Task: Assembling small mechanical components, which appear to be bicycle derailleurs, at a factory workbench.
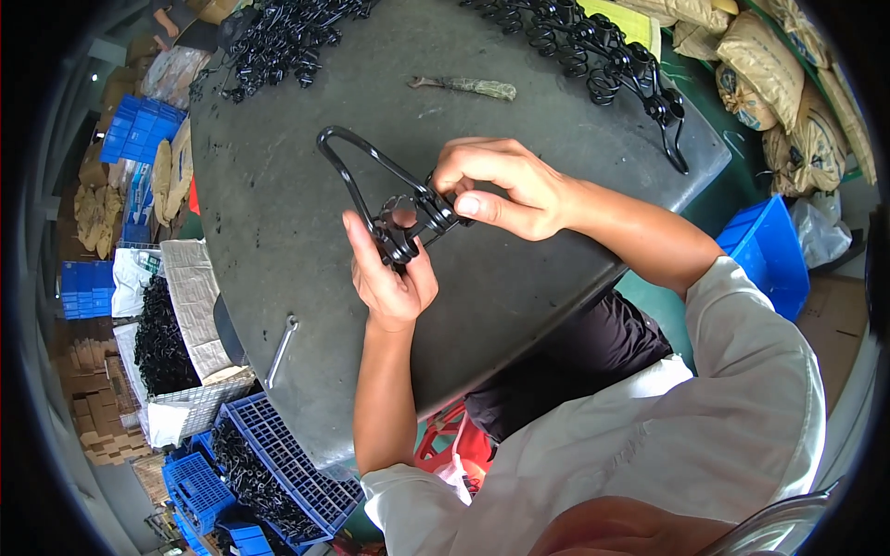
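Note:
Over the table I hold a glossy black bent-wire part (348,171) with a long rounded loop and coiled spring sections. My left hand (394,289) grips its lower coil between the thumb and fingers. The fingers of my right hand (514,190) are closed on the part's other end, partly hiding it. The loop points up and to the left, away from my hands. Farther back lies a row of similar black coiled parts (603,51). A heap of small black metal pieces (278,46) sits at the far left of the table.
On the dark table (278,185) lie a wrapped greenish stick (473,87) and a metal wrench (282,352). Blue crates (287,473) and a wire basket (199,408) of black pieces stand left. Right are a blue bin (769,255) and brown sacks (760,69).

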`<state>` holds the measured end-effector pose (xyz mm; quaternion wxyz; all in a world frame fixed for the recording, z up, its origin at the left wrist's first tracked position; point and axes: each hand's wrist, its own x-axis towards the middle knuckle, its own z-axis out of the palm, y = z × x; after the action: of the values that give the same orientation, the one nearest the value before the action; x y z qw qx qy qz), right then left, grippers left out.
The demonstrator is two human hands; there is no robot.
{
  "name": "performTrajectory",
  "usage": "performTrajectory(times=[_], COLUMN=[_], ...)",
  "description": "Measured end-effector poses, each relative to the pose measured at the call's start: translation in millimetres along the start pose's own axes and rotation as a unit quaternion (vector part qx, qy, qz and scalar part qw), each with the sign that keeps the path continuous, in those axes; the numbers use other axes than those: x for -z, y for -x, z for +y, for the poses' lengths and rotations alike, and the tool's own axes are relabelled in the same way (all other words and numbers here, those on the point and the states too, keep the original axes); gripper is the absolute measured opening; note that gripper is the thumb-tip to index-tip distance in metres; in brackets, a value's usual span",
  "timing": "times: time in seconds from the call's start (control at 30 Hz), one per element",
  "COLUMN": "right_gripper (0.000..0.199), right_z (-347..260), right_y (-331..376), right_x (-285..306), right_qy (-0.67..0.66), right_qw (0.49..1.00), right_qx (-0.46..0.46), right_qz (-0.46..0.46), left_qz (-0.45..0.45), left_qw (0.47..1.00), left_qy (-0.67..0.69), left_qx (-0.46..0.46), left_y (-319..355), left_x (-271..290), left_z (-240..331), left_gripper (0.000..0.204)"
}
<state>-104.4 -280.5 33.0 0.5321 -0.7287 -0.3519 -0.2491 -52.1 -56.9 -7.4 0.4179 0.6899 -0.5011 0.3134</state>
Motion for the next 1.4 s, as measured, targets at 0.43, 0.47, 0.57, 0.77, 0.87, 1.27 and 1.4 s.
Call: performTrajectory(times=[0.43, 0.47, 0.57, 0.77, 0.87, 1.27, 1.4], right_gripper=[0.042, 0.042, 0.043, 0.033, 0.025, 0.028, 0.035], right_z=[-8.4, -7.4, -4.6, -16.5, -8.4, -11.2, -8.1], right_y=[-1.4, -0.7, -0.9, -1.4, 0.4, -3.4, -1.6], right_x=[-3.4, -3.6, -1.9, -2.1, -1.5, -9.0, -12.1], right_qy=[-0.160, -0.182, -0.184, -0.249, -0.248, -0.068, 0.005], right_qw=[0.986, 0.981, 0.981, 0.960, 0.960, 0.992, 0.995], right_qx=[-0.033, -0.043, -0.043, -0.110, -0.115, -0.102, -0.086], right_qz=[0.039, 0.046, 0.042, 0.066, 0.063, 0.033, 0.052], left_qz=[0.014, 0.021, 0.015, 0.023, 0.043, 0.034, 0.043], left_qw=[0.999, 0.999, 0.999, 0.992, 0.986, 0.996, 0.995], left_qy=[-0.014, 0.030, 0.047, 0.076, 0.120, -0.050, -0.047], left_qx=[-0.037, 0.005, 0.019, 0.095, 0.105, -0.061, -0.073], left_y=[-3.6, -3.0, -1.3, 2.5, 0.1, -10.6, -14.0], left_x=[-0.6, -1.6, -2.4, -0.7, -0.5, 4.3, 1.4], left_z=[3.8, 5.0, 4.7, 9.9, 6.8, -4.1, -3.3], left_gripper=[0.076, 0.078, 0.081, 0.079, 0.078, 0.072, 0.072])
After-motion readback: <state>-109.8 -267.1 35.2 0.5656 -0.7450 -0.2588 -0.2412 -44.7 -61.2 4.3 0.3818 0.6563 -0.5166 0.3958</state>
